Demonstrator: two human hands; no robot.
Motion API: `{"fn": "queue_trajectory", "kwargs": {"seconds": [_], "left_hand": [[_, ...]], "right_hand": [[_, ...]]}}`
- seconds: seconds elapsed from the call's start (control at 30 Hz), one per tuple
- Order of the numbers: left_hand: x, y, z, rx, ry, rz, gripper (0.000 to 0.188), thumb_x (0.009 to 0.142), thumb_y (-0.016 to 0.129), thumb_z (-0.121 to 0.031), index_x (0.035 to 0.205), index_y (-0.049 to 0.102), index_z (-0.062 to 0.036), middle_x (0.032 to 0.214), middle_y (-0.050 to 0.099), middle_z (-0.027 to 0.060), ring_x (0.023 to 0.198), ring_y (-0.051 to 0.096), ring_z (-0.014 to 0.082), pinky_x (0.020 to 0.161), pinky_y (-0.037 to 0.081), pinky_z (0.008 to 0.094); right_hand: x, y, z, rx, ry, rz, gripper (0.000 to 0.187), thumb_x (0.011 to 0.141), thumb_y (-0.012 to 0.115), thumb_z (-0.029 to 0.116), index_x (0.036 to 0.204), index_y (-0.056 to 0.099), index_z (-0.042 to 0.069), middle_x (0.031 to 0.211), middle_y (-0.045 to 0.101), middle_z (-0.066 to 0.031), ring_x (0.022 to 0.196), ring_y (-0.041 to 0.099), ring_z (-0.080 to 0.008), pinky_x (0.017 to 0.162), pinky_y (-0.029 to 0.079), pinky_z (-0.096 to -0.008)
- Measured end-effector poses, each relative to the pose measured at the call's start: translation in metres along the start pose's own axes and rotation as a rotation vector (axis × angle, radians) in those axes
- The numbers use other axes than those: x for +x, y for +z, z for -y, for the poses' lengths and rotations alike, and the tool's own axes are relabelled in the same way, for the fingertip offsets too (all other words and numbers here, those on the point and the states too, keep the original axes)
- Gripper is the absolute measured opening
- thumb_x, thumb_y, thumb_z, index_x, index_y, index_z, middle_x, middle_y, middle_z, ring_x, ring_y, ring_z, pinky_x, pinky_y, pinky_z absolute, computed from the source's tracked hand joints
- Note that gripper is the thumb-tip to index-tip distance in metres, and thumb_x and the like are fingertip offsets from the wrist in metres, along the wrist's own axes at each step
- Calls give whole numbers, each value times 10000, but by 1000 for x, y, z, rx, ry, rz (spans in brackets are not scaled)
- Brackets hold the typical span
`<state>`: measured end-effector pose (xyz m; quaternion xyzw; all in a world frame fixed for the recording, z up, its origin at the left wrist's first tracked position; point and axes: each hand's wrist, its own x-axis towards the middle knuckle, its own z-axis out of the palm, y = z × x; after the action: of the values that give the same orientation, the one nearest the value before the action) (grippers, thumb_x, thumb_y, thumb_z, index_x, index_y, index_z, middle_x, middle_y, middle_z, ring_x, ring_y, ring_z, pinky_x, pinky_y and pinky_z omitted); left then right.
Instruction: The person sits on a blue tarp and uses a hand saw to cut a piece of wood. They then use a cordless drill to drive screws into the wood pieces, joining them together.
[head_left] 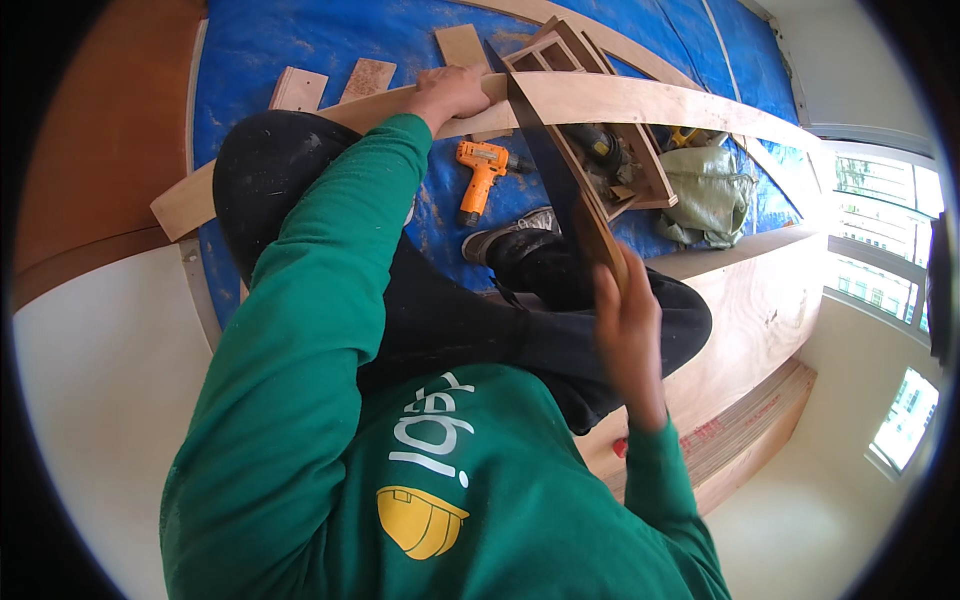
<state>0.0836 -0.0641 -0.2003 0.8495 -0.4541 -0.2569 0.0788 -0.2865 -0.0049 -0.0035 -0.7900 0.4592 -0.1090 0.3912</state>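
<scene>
A long pale wooden board [620, 97] runs across the view in front of me, bowed by the lens. Over it, left of the middle, my left hand [450, 97] is closed, gripping the board close to the saw. My right hand [630, 335] is wrapped round the wooden handle of a hand saw [550, 160]. The dark blade slants up and left from that hand and crosses the board's edge just right of my left hand. Whether its teeth are inside a cut I cannot tell. My left knee lies against the board.
An orange cordless drill [482, 180] lies on the blue floor sheet [340, 35]. Beyond the saw stands a wooden toolbox [650, 165] with tools, beside a green sack [708, 190]. Wood offcuts [298, 90] lie at the far left. Stacked boards [750, 425] are at right.
</scene>
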Motion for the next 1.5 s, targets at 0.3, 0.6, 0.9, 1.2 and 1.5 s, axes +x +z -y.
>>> {"fn": "queue_trajectory", "kwargs": {"seconds": [0.3, 0.6, 0.9, 1.2, 1.5], "left_hand": [[-12, -2, -4, 4, 13, -23, 592, 954, 678, -452, 1492, 690, -206, 1436, 767, 164, 1352, 720, 367, 1125, 543, 534], [-2, 1, 2, 3, -5, -16, 578, 944, 668, -410, 1491, 693, -223, 1446, 762, 163, 1360, 715, 357, 1134, 533, 529], [-4, -5, 1, -21, -3, -3, 563, 947, 657, -407, 1475, 700, -215, 1457, 757, 163, 1371, 708, 369, 1154, 512, 555], [-1, 9, 2, 13, 7, -46, 560, 946, 671, -408, 1463, 705, -196, 1415, 779, 157, 1338, 727, 370, 1120, 535, 564], [-5, -3, 3, -20, 27, -37, 570, 946, 688, -443, 1453, 714, -184, 1406, 782, 166, 1325, 735, 372, 1125, 532, 565]], "right_hand": [[98, 66, -21, 80, -93, -4, 382, 1165, 604, 271, 1445, 634, 14, 1082, 763, -304, 995, 761, -483, 913, 593, -494], [3, -4, 0, 26, 43, 15, 398, 1172, 588, 212, 1507, 604, -3, 1179, 791, -238, 1096, 782, -290, 971, 590, -406], [79, 55, -22, 64, -55, 24, 385, 1168, 603, 266, 1460, 624, 14, 1102, 773, -276, 972, 774, -413, 892, 597, -472], [24, 11, -1, -9, 54, 23, 383, 1165, 606, 213, 1489, 610, 10, 1095, 777, -264, 1022, 796, -309, 903, 602, -439], [107, 67, -18, 53, -110, 52, 368, 1163, 607, 261, 1441, 607, 20, 1133, 750, -336, 1100, 736, -546, 903, 592, -509]]}}
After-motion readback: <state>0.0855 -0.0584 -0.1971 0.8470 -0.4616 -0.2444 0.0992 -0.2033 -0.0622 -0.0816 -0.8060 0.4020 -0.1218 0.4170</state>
